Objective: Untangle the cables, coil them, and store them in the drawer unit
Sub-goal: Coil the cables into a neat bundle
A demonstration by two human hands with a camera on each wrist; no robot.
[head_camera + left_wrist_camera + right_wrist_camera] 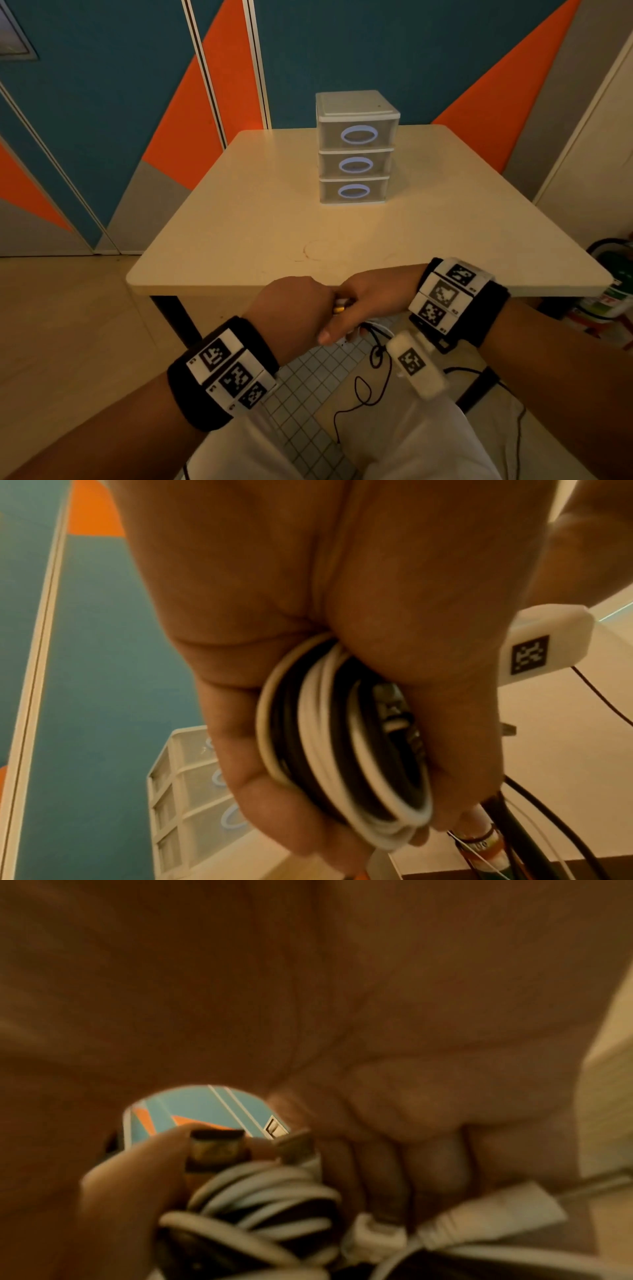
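Cables (346, 750), white and black loops bunched together, sit below the table (239, 212) edge; your left hand (291, 308) curls round them, right hand (363, 308) pinches connector ends. Free one plug first, keep loops tight, drawer unit (354, 147) all shut.

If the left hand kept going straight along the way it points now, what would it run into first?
Almost at once, the right hand: the left hand points rightward and both grip the same cable bundle at the table's near edge. The drawer unit stands well off that line.
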